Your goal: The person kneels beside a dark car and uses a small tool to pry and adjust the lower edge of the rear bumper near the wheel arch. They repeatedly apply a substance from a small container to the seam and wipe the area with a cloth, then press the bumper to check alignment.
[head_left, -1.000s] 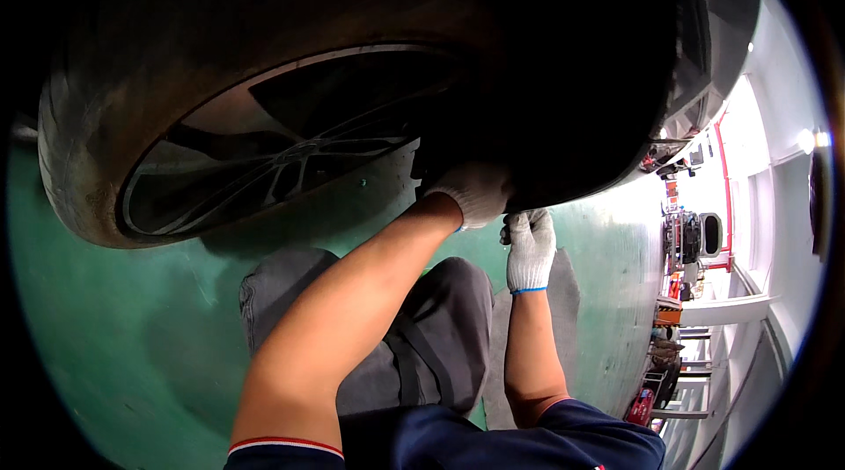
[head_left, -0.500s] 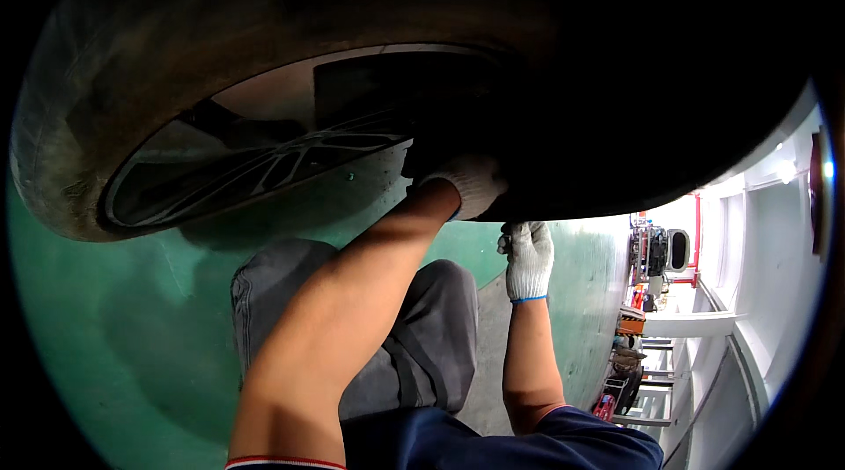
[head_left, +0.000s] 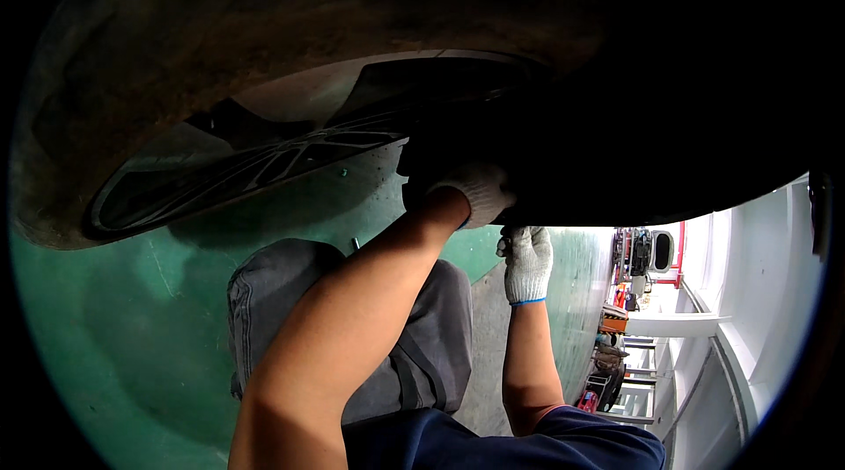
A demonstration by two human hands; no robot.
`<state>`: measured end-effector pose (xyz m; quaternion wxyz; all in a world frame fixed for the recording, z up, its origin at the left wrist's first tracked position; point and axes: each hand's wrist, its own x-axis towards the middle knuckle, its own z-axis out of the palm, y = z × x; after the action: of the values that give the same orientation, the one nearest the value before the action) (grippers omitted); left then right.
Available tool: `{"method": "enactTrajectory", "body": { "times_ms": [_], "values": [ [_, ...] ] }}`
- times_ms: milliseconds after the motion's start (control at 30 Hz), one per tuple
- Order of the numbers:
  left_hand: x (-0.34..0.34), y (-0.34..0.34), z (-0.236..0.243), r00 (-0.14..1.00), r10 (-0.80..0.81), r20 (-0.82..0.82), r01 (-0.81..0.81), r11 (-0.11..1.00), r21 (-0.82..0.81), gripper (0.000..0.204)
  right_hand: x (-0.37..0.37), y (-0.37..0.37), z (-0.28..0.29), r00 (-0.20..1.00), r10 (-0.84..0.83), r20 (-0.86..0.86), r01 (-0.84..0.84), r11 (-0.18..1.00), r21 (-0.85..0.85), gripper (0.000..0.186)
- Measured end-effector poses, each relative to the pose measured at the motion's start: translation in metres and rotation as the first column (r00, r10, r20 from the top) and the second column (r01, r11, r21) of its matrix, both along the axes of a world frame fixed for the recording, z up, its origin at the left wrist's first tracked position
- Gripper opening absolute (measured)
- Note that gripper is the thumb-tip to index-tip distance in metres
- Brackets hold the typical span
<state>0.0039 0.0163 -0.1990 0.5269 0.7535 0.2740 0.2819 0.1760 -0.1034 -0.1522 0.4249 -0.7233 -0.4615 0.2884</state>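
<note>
My left hand (head_left: 476,192), in a white knit glove, reaches into the dark beneath a black vehicle panel (head_left: 616,206), beside the wheel. Its fingers fade into shadow, so what they touch stays hidden. My right hand (head_left: 528,264), gloved the same way with a blue cuff edge, is raised just under the panel's lower edge. Those fingers are curled closed, with dark grey at their tips; whatever they hold cannot be made out. To the left hangs a large tyre (head_left: 62,162) around a spoked wheel rim (head_left: 290,149).
Green floor (head_left: 132,320) lies below, with a grey strip (head_left: 487,338) by my knees. My bent legs in grey trousers (head_left: 282,294) are beneath my left forearm. A small slim metal piece (head_left: 356,243) shows beside my knee. Workshop equipment (head_left: 647,250) and white beams (head_left: 678,326) stand to the right.
The view has shifted slightly, and the wheel sits a little differently in it. My left hand has moved slightly right along the panel; my right hand keeps nearly the same place and closed shape.
</note>
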Motion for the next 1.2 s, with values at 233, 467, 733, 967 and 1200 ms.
{"method": "enactTrajectory", "body": {
  "times_ms": [233, 467, 733, 967, 1200],
  "values": [
    [0.003, 0.016, -0.015, 0.958, 0.063, -0.280, 0.093, 0.855, 0.511, 0.033, -0.001, 0.003, 0.001, 0.993, 0.071, 0.097, -0.074, 0.997, 0.036, 0.027],
    [-0.046, 0.044, -0.044, 0.958, 0.284, 0.041, -0.281, 0.898, 0.339, 0.028, -0.002, -0.001, 0.002, 0.997, 0.046, -0.061, -0.047, 0.999, -0.007, 0.021],
    [-0.080, 0.020, 0.007, 0.928, 0.355, -0.116, -0.365, 0.927, -0.082, 0.039, 0.069, -0.037, -0.065, 0.990, -0.123, -0.065, 0.114, 0.986, -0.124, 0.023],
    [-0.099, 0.011, -0.007, 0.770, 0.480, -0.419, -0.437, 0.877, 0.201, 0.035, 0.151, -0.113, -0.179, 0.970, -0.200, 0.142, 0.229, 0.944, -0.237, 0.032],
    [-0.128, 0.012, -0.030, 0.771, 0.563, -0.297, -0.591, 0.807, -0.003, 0.050, 0.149, -0.240, -0.237, 0.814, -0.538, 0.220, 0.581, 0.767, -0.273, 0.031]
  ]
}}
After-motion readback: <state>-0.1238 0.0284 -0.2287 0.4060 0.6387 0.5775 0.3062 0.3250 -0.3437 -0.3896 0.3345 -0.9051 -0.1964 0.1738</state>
